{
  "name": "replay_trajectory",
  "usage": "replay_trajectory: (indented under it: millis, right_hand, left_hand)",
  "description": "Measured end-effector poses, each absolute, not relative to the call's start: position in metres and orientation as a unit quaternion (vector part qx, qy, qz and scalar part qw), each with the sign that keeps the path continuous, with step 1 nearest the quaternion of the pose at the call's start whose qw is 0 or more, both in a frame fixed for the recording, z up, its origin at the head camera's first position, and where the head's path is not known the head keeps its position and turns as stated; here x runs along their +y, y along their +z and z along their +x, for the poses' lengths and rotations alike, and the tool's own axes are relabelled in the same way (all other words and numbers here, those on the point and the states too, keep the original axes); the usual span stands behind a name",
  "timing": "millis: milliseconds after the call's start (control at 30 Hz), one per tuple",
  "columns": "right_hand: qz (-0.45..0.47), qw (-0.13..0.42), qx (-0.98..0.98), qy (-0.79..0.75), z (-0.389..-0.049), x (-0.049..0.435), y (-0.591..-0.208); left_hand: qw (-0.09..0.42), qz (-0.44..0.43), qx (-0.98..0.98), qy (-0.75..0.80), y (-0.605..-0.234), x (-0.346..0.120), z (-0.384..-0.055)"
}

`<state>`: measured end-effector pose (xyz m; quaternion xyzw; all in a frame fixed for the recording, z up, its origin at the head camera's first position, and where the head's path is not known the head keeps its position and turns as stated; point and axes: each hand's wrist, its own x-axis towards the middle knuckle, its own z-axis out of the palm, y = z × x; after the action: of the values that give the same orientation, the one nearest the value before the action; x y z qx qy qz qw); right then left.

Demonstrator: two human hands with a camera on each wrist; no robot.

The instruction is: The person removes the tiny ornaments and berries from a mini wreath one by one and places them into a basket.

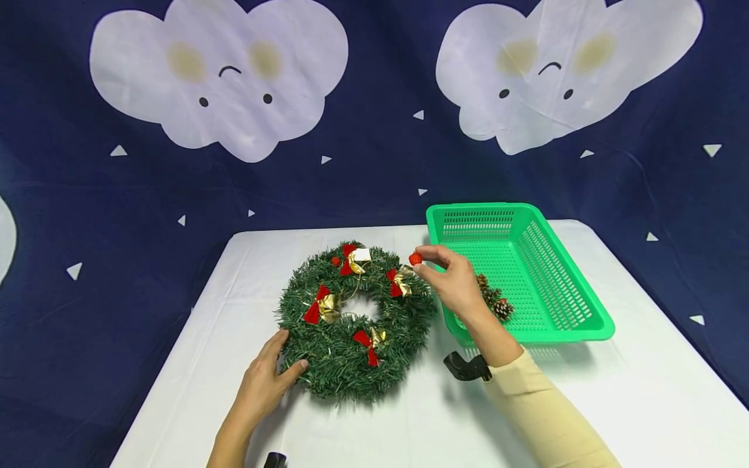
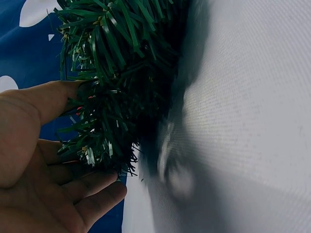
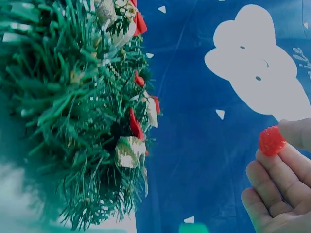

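Note:
A green wreath (image 1: 351,383) with red-and-gold bows lies on the table. My left hand (image 1: 263,383) rests against its near left edge, thumb and fingers spread apart; the left wrist view shows the thumb (image 2: 53,99) touching the green needles. Between thumb and fingertips my right hand (image 1: 453,279) pinches a small red ball (image 1: 415,259) with a bumpy surface, held above the wreath's right edge. In the right wrist view the red ball (image 3: 272,141) is apart from the wreath (image 3: 63,111). Another small red ball (image 1: 335,261) sits at the wreath's upper left.
To the right stands a green plastic basket (image 1: 576,273), with several pine cones (image 1: 502,309) in its near left corner, partly behind my right hand. A white cloth covers the table (image 1: 222,312). Behind it hangs a dark blue curtain (image 1: 374,175) with clouds.

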<state>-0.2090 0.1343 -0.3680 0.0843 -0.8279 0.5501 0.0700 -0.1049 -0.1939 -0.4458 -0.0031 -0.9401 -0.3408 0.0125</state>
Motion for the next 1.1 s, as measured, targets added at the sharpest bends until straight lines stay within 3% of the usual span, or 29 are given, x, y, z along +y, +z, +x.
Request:
replay_trajectory:
  millis: [1100]
  right_hand:
    - [0.037, 0.085, -0.865, 0.493, -0.216, 0.190, -0.392]
  left_hand:
    - [0.016, -0.007, -0.942, -0.335, -0.446, -0.194, -0.106]
